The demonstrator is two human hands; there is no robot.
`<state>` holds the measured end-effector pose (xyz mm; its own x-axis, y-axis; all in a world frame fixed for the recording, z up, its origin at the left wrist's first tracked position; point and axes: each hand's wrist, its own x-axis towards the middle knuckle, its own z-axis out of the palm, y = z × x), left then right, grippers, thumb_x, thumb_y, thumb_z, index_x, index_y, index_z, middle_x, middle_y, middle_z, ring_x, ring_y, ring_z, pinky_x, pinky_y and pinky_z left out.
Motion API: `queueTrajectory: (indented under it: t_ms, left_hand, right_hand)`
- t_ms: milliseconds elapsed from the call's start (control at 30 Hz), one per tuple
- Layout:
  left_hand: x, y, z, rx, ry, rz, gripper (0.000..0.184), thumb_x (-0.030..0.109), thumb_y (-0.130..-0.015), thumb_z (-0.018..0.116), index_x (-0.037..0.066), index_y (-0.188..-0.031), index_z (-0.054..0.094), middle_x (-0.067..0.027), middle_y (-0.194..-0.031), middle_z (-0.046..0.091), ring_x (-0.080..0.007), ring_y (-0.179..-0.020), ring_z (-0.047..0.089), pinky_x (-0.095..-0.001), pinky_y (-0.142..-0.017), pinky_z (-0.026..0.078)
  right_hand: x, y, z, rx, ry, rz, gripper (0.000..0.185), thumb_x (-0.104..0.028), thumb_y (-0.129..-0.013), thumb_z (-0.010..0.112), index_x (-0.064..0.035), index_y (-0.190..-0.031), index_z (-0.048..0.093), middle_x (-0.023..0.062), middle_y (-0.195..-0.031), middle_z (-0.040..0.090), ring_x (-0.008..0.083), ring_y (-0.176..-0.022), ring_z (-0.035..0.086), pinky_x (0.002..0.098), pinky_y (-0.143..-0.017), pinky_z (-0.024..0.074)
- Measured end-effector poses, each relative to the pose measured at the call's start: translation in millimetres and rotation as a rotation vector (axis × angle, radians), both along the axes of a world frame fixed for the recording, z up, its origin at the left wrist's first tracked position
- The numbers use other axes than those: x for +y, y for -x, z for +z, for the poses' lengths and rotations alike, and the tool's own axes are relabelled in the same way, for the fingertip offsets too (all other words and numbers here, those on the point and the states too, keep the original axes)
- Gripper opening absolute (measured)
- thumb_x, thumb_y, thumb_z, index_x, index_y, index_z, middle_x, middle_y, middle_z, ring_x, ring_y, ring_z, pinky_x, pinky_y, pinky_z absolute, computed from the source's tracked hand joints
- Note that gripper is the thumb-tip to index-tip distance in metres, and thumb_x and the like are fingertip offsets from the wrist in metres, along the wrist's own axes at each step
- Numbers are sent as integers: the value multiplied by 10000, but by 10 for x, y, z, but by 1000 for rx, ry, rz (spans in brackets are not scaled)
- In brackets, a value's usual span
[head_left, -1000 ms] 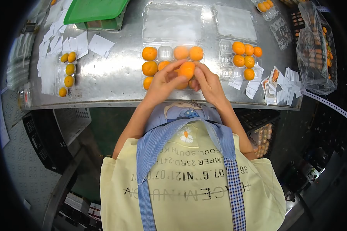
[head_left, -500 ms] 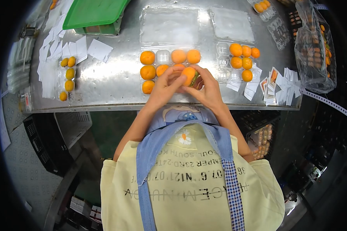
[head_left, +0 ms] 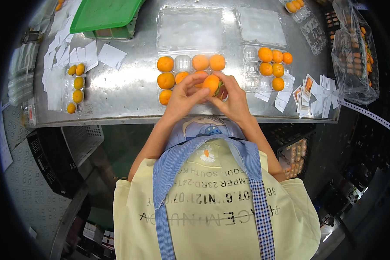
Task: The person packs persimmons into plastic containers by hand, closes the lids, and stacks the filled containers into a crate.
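An orange fruit [head_left: 211, 84] with green leaves on its right side is held between my two hands above the near part of a clear plastic tray [head_left: 183, 63]. My left hand [head_left: 187, 96] grips the fruit from the left, fingers curved round it. From the right, my right hand [head_left: 232, 97] has its fingers wrapped at the leafy side. Several orange fruits [head_left: 165, 64] sit in the tray's cups, and one cup in the far row holds none. My hands hide part of the nearer rows.
To the right, another clear tray [head_left: 251, 69] holds several fruits beside white cards [head_left: 317, 97]. A narrow tray [head_left: 83, 93] with small fruits lies left, below a green-lidded box [head_left: 106, 15]. A plastic-covered crate [head_left: 355, 60] stands far right.
Over the last second the fruit has turned in my hands, bringing its green leaves into view on the right. The camera view has shifted slightly.
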<state>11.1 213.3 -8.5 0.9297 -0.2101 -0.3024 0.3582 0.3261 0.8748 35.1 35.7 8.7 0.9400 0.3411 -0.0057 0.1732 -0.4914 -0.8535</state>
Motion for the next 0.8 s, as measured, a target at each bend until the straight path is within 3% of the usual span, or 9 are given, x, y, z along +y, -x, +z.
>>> queueTrajectory:
  t_ms: [133, 267, 333, 400, 467, 500, 567, 700, 800]
  left_hand:
    - [-21, 24, -7, 45, -22, 29, 438, 108, -882, 641, 19, -1281, 484, -125, -1231, 560, -157, -993, 608, -250, -772, 523]
    - [-29, 29, -18, 5, -142, 67, 394, 129, -926, 574, 32, -1295, 477, -106, -1253, 537, -151, -968, 605, -246, -728, 503]
    - [14, 15, -20, 16, -155, 73, 226, 149, -939, 553, 39, -1134, 580, -68, -1103, 609, -135, -912, 608, -239, -713, 497]
    - [81, 23, -66, -14, -131, 69, 187, 143, -938, 551, 38, -1085, 604, -56, -1039, 617, -123, -877, 603, -239, -710, 494]
    - [72, -7, -82, -29, -115, 73, 165, 136, -934, 557, 36, -1050, 620, -46, -983, 621, -114, -845, 598, -237, -706, 491]
    - [65, -11, -80, -29, -108, 80, 159, 131, -931, 563, 34, -1041, 624, -42, -958, 621, -110, -830, 596, -236, -704, 489]
    - [54, 10, -75, -23, -117, 92, 149, 122, -921, 579, 30, -1025, 631, -34, -915, 622, -102, -805, 592, -233, -701, 484]
    - [105, 12, -66, -28, -144, 172, 131, 103, -899, 613, 25, -1000, 642, -23, -835, 628, -90, -772, 591, -226, -701, 477]
    - [238, 27, -116, -11, -171, 278, 139, 99, -884, 630, 24, -1000, 649, -29, -861, 641, -99, -781, 602, -230, -704, 478]
  right_hand:
    - [-22, 10, -26, -21, 19, 4, 629, -250, -667, 810, -131, -1223, 541, 106, -992, 606, 213, -678, 605, 312, -609, 506]
    - [-418, -107, -174, 297, -259, -154, 593, -309, -726, 784, -1, -1174, 547, 51, -860, 592, 109, -679, 549, 258, -612, 470]
    - [-838, -338, -350, 310, -323, -284, 569, -326, -748, 768, 31, -1142, 564, 31, -830, 578, 86, -691, 530, 242, -621, 460]
    - [-1555, -845, -195, -96, -30, -574, 449, -307, -762, 761, 12, -1050, 630, 29, -782, 633, 99, -692, 568, 237, -602, 458]
    - [-2474, -1410, 579, -64, -218, -591, 328, -323, -838, 691, -43, -993, 622, 47, -855, 655, 133, -725, 619, 257, -603, 484]
    - [-2745, -1647, 1020, -38, -677, -616, 311, -346, -877, 646, -62, -998, 608, 63, -896, 657, 127, -739, 623, 266, -605, 503]
    - [-3325, -1984, 1568, -114, -917, -514, 440, -382, -939, 541, 18, -1120, 573, 129, -961, 673, 143, -754, 640, 247, -638, 518]
    - [-2908, -1934, 1719, -251, -602, -687, 433, -329, -937, 560, 16, -1199, 549, 114, -1043, 664, 133, -768, 637, 227, -715, 513]
    - [-2243, -1720, 989, -83, -372, -402, 285, -209, -896, 613, -18, -1108, 624, 61, -909, 673, 89, -685, 595, 212, -624, 474]
